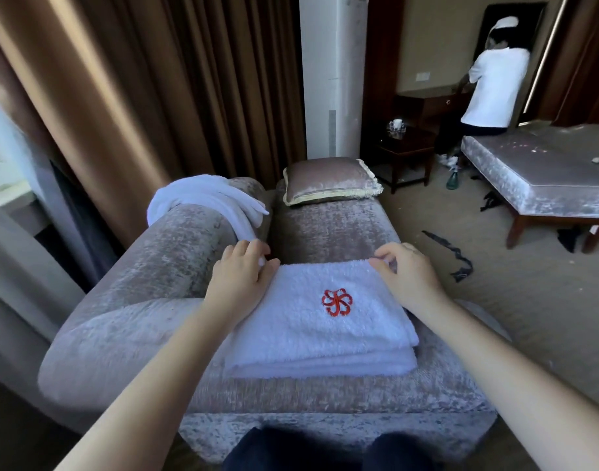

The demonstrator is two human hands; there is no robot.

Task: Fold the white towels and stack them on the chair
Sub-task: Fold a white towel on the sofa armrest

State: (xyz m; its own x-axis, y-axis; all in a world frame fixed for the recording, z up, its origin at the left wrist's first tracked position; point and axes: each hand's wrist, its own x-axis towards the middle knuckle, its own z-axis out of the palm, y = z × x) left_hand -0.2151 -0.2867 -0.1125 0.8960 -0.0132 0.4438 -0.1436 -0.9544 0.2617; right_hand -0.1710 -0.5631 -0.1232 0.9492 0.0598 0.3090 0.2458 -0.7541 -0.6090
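A folded white towel (325, 331) with a red embroidered emblem lies on the seat of the grey velvet chair (332, 229), on top of another folded white layer. My left hand (242, 275) rests at the towel's far left corner, fingers curled over the edge. My right hand (405, 271) pinches the far right corner with thumb and fingertips. An unfolded white towel (206, 198) hangs over the chair's left armrest (162, 266), just beyond my left hand.
A velvet cushion (330, 180) sits at the back of the seat. Brown curtains (138, 79) hang to the left. A padded bench (542, 178) stands at right, with a person in white (491, 86) at a dark desk behind it. Dark items lie on the carpet.
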